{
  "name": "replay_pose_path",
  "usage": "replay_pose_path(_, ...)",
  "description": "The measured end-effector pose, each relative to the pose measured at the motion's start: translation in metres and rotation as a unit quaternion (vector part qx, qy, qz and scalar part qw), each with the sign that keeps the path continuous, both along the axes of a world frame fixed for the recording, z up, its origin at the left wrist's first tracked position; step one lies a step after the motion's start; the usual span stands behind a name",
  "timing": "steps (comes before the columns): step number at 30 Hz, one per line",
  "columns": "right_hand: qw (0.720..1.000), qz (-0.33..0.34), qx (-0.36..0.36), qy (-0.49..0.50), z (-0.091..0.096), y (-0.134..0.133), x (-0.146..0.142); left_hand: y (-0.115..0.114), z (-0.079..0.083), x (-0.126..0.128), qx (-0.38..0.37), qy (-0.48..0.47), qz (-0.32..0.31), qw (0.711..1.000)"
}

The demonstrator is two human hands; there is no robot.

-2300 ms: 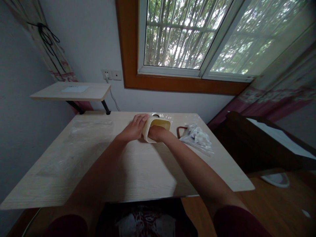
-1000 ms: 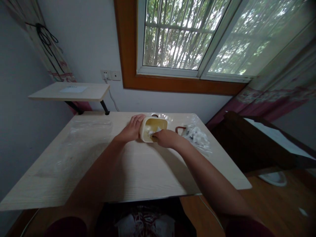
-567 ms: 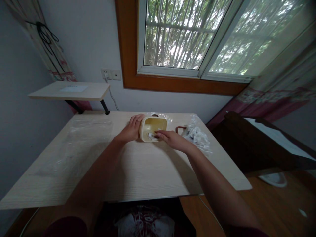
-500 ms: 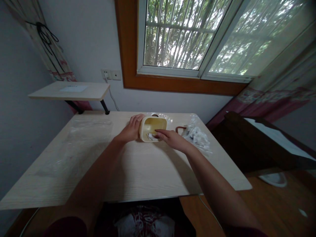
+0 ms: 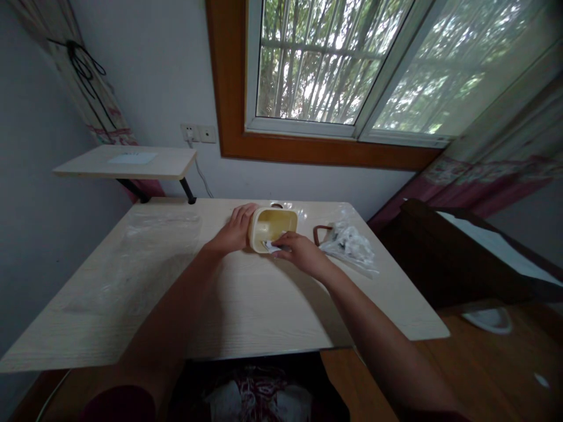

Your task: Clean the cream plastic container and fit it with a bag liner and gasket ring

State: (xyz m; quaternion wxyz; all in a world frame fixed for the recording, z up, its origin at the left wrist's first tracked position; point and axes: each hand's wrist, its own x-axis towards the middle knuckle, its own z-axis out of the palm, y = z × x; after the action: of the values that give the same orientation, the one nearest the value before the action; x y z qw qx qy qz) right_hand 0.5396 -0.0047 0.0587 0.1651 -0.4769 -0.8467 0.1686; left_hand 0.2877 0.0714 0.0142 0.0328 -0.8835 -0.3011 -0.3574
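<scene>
A pale yellow plastic tub (image 5: 276,223) lies tilted on its side near the far middle of the wooden table (image 5: 246,305), its mouth facing me. My left hand (image 5: 234,231) is wrapped against the tub's left wall, steadying it. My right hand (image 5: 298,252) is at the tub's front rim, fingers pinched on a small white piece (image 5: 269,247), paper or cloth, at the opening. What else is inside the tub I cannot make out.
A clear plastic bag (image 5: 349,247) with white and dark bits lies right of the tub beside a brown ring-shaped item (image 5: 320,232). Clear film (image 5: 145,246) covers the table's left part. A raised shelf (image 5: 127,163) stands at the back left; a dark cabinet (image 5: 457,258) stands right.
My right hand came out from deep inside the tub and now sits at its front rim with the white piece. The tub has turned its mouth more toward me. My left hand stayed put.
</scene>
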Motion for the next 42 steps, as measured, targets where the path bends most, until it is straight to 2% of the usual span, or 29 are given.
replay_pose_path(5,0.999,0.018,0.009,0.033,0.002,-0.005,0.003,0.001,-0.001,-0.001,0.001,-0.002,-0.002,1.000)
replay_pose_path(7,0.997,0.019,-0.003,0.075,0.007,-0.007,0.003,0.002,-0.001,-0.001,0.006,0.000,-0.004,1.000)
replay_pose_path(9,0.988,-0.014,-0.033,0.148,0.012,-0.009,0.004,0.002,-0.001,-0.002,0.012,0.002,-0.006,1.000)
replay_pose_path(11,0.965,-0.084,-0.080,0.233,0.017,-0.011,0.003,0.002,-0.001,-0.002,0.014,0.003,-0.009,1.000)
replay_pose_path(14,0.909,-0.167,-0.151,0.350,0.021,-0.011,0.003,0.000,0.000,-0.002,0.005,0.004,-0.009,1.000)
replay_pose_path(16,0.876,-0.176,-0.176,0.414,0.021,-0.010,0.003,0.000,0.000,-0.001,-0.003,0.003,-0.007,1.000)
replay_pose_path(18,0.854,-0.173,-0.189,0.452,0.020,-0.009,0.003,-0.001,0.000,-0.001,-0.004,0.001,-0.006,1.000)
replay_pose_path(23,0.833,-0.169,-0.216,0.480,0.020,-0.009,0.000,-0.001,-0.001,-0.001,0.000,0.002,-0.001,1.000)
replay_pose_path(27,0.843,-0.172,-0.210,0.464,0.020,-0.010,-0.008,0.001,-0.003,-0.001,0.003,0.004,-0.001,1.000)
replay_pose_path(30,0.863,-0.174,-0.190,0.435,0.016,-0.009,-0.013,0.001,-0.002,-0.001,0.002,0.005,0.001,1.000)
replay_pose_path(32,0.894,-0.181,-0.141,0.386,0.013,-0.008,-0.016,0.000,-0.001,-0.001,0.001,0.007,0.000,1.000)
replay_pose_path(35,0.954,-0.180,0.000,0.240,0.010,-0.010,-0.021,-0.001,0.000,-0.001,0.002,0.007,-0.005,1.000)
replay_pose_path(38,0.986,-0.109,0.101,0.070,0.009,-0.014,-0.028,-0.002,0.000,-0.001,0.008,0.003,-0.005,1.000)
replay_pose_path(40,0.992,-0.054,0.117,0.002,0.009,-0.016,-0.033,-0.002,0.000,-0.001,0.014,0.000,-0.003,1.000)
replay_pose_path(42,0.993,-0.015,0.114,-0.027,0.009,-0.018,-0.037,-0.002,-0.001,-0.001,0.018,-0.001,-0.003,1.000)
